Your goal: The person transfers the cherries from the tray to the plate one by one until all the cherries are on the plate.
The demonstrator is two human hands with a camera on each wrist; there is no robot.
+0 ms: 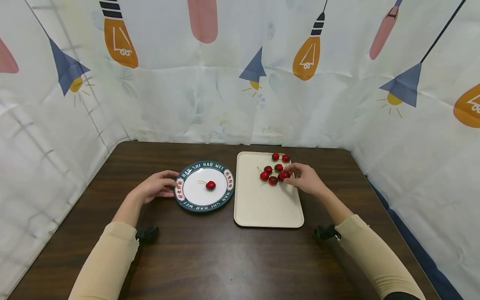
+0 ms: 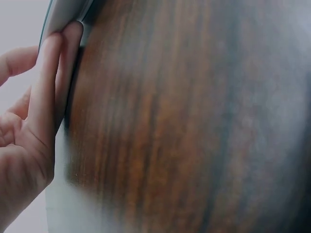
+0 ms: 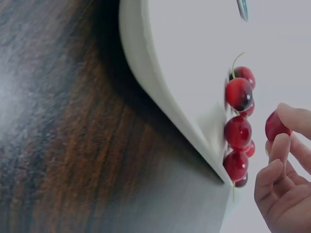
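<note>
A cherry (image 3: 277, 126) is pinched between thumb and fingers of my right hand (image 1: 303, 179), raised over the right side of a cream tray (image 1: 266, 212). Several red cherries (image 1: 273, 180), some with green stems, lie in the tray's upper right part, close to that hand. To the left, my left hand (image 1: 159, 185) holds the left rim of a round plate (image 1: 204, 208), white with a blue lettered border. In the left wrist view its fingers (image 2: 44, 82) reach under the plate's edge. One stemmed cherry (image 1: 211, 185) lies on the plate.
Plate and tray stand side by side on a dark wooden table (image 1: 225, 258). A white curtain (image 1: 187, 100) printed with lamps and bulbs hangs behind the table and along both sides. Dark bands with devices (image 1: 147, 234) sit at both wrists.
</note>
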